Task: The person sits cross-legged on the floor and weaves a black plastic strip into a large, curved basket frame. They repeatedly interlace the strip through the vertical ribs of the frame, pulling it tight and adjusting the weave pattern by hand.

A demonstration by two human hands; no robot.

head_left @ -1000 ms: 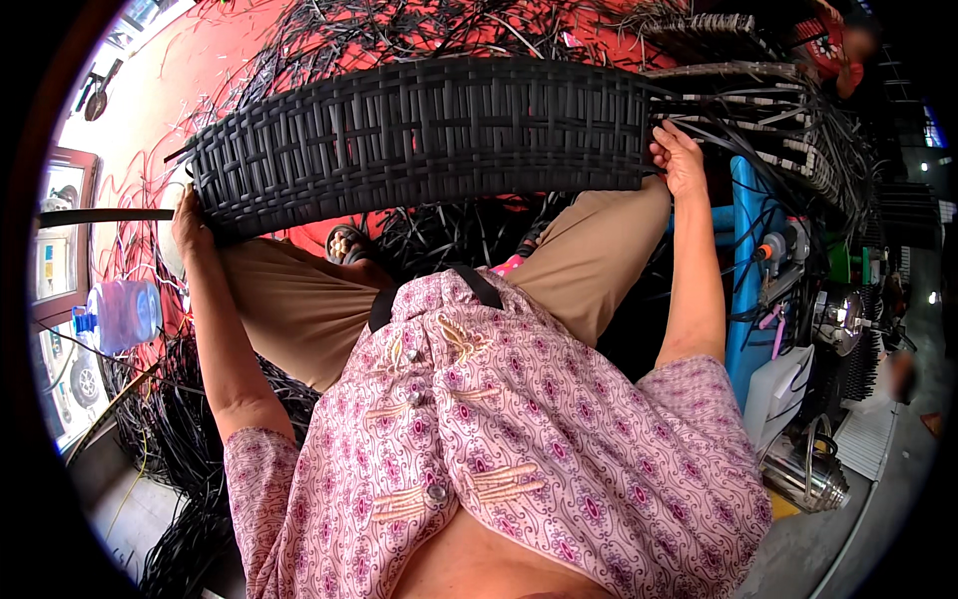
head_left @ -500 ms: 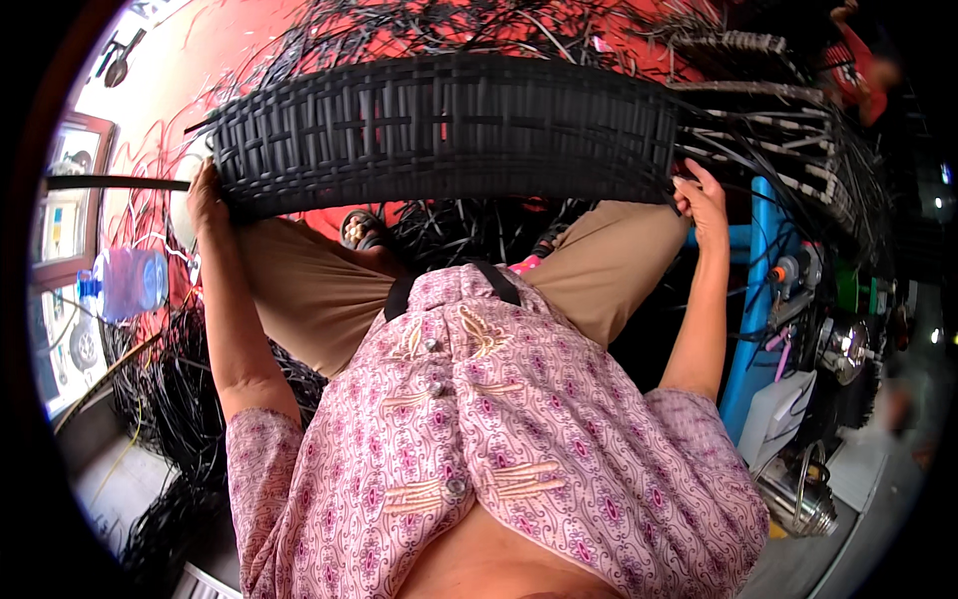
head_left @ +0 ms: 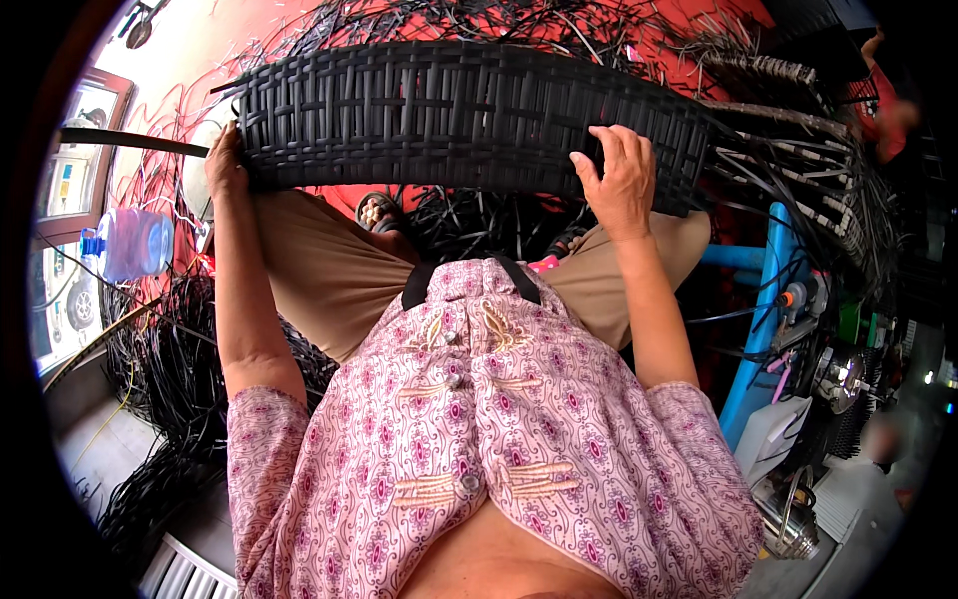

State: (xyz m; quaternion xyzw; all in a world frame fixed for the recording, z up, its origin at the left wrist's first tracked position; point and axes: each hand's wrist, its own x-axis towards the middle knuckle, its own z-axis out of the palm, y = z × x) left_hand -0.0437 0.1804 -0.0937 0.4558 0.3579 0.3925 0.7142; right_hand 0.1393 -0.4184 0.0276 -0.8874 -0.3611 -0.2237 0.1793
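A long black woven panel (head_left: 429, 120) of flat strips lies across my knees, curving from left to right. At its left end, my left hand (head_left: 228, 165) is closed on the edge, with some fingers hidden behind it. A dark flat strip (head_left: 135, 141) extends leftward from beside that hand. My right hand (head_left: 621, 185) is over the panel's right part, its thumb apart from the slightly bent fingers and nothing held between them. The fingertips are at the weave; whether they press on it I cannot tell.
Loose black strips (head_left: 175, 389) heap at my left, and more lie beyond the panel on the red floor (head_left: 329, 30). A blue water bottle (head_left: 140, 243) stands left. To the right are a blue frame (head_left: 763, 309), stacked woven pieces (head_left: 788, 150) and a metal flask (head_left: 790, 519).
My right hand has left the panel's right end and moved left over its face, fingers opened. My left hand still holds the left end. The view has shifted slightly.
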